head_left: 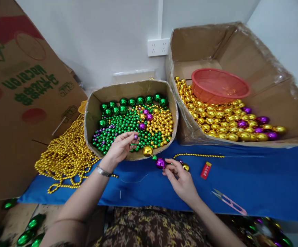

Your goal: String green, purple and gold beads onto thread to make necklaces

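Between my hands runs a thin string carrying a large gold bead point(147, 151), a small green bead point(154, 157) and a large purple bead point(160, 163). My left hand point(122, 145) pinches a small purple bead point(135, 137) near the string's end, over the front rim of a cardboard box point(131, 156). Fingers of my right hand point(180, 180) are closed on the large purple bead. More beads point(185, 167) show partly behind that hand. Inside the box lie green beads point(123, 120), gold beads point(161, 123) and some purple ones.
Heaped gold bead strands point(64, 154) lie left on the blue cloth point(267, 178). At right stand a larger box point(275, 75) of gold and purple beads and a red basket point(219, 85). Pink-handled thread snips point(230, 201), a red packet point(206, 170) and a gold bead string point(199, 155) lie in front.
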The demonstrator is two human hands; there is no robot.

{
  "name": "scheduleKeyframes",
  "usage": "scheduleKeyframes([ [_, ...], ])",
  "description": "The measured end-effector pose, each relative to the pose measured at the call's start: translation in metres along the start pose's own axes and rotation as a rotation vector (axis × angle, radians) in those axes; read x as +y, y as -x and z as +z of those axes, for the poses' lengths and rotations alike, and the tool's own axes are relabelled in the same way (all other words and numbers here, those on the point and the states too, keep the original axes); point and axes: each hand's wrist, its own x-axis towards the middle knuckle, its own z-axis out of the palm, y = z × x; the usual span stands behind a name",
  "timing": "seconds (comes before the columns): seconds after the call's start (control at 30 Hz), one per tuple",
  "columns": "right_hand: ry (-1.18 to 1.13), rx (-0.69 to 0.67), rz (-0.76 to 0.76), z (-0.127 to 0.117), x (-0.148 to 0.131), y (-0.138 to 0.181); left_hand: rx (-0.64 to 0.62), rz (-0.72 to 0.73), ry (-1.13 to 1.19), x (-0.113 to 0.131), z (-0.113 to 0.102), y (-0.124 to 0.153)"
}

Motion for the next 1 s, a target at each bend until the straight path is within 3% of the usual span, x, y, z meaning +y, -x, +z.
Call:
scheduleKeyframes([
  [0.4,0.048,0.01,-0.01,-0.004,-0.001,0.001,-0.033,-0.007,-0.028,-0.005,0.009,0.009],
  [0.57,0.176,0.021,-0.09,-0.003,-0.001,0.004,-0.035,0.125,-0.284,-0.003,0.009,0.016],
  [0.77,0.177,-0.072,-0.052,0.016,0.013,0.021,-0.177,0.153,-0.548,-0.006,0.014,0.035],
  [0.9,0.275,-0.109,-0.082,0.023,0.031,0.032,-0.268,0.319,-0.678,-0.018,0.02,0.045],
  [1.0,0.465,-0.121,-0.147,0.013,0.033,0.032,-0.219,0.514,-0.774,-0.02,0.025,0.05],
])
